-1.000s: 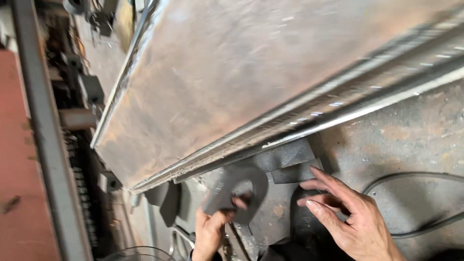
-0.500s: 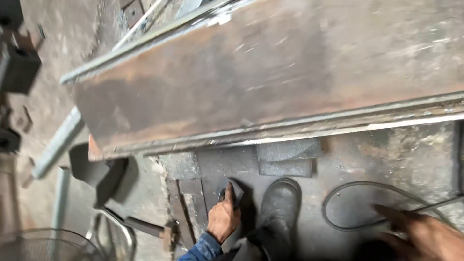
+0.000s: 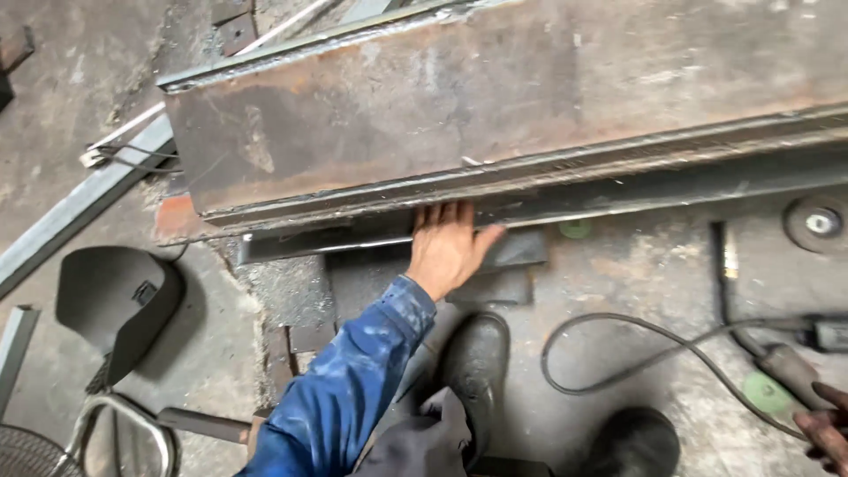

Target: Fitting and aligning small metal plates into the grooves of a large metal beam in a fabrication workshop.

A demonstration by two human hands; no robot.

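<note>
Hand Flat Against Rusted Steel Beam

Head view: left hand (image 3: 449, 247), fingers spread and holding nothing, presses on the lower edge of the long rust-brown steel beam (image 3: 495, 115) lying across the concrete floor (image 3: 636, 291). Right hand (image 3: 829, 428) shows only at the frame corner; its grip cannot be told. Beam looks heavy, rigid, rough-edged; best gripped along the flange lip.

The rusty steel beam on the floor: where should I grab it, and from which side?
Judging by its pose, take the rusty steel beam by its lower flange edge from the near side, where the left hand already rests flat. That lip overhangs the floor, leaving room for fingers beneath; the broad face above offers no purchase.
</note>
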